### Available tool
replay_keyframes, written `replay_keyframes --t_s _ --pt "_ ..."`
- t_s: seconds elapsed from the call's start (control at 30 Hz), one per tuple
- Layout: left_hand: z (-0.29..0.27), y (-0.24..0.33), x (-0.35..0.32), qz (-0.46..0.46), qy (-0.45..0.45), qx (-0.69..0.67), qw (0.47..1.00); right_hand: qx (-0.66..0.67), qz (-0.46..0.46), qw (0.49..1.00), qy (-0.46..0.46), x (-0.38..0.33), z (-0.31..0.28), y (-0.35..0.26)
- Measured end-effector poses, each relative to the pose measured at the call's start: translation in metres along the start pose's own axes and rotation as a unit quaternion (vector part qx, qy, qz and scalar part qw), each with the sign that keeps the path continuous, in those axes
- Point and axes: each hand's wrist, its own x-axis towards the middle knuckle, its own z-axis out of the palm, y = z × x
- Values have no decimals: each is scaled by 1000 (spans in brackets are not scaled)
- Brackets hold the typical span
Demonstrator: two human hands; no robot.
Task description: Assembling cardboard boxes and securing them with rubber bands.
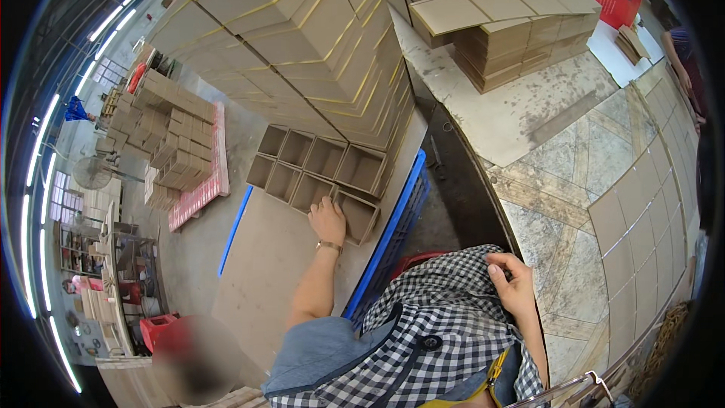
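My left hand [327, 219] reaches out to a block of small open-topped cardboard boxes on a flat board. Its fingers close over the rim of the nearest box [358, 216], at the end of the near row; the fingertips are partly hidden inside. The other boxes [326, 159] stand side by side in two rows, with nothing visible inside them. Beside my checked apron [434, 279], near the edge of the worktable, is my right hand [513, 283]. Its fingers are loosely bent, the thumb stands apart, and it holds nothing.
Behind the boxes rises a tall strapped cardboard stack [302, 45]. A blue pallet edge [393, 230] runs beside the board [272, 257]. On the worktable [578, 143] to the right lie flat cardboard pieces [521, 38] and a gridded sheet [642, 211]. Another person [683, 68] stands far right.
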Motion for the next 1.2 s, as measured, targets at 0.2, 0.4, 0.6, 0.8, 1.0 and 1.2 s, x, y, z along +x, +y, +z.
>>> replay_keyframes --t_s 0.2,0.4,0.6,0.8,1.0,1.2 --pt "26 -1 15 -31 113 -75 990 -4 5 1000 -19 0 -1 1" --pt "32 -1 20 -34 104 -115 987 -24 0 999 -30 -2 -4 1" --pt "53 1 24 -51 122 -125 983 -43 -6 998 -46 -1 -8 -2" --pt "37 12 41 -19 142 -120 982 -59 -16 996 -59 -2 -11 -5" --pt "1 26 -12 49 -25 -29 998 -60 -32 996 -63 -5 -13 3" --pt "4 40 -45 -54 -154 -133 978 -68 -40 994 -81 -3 -12 -2"
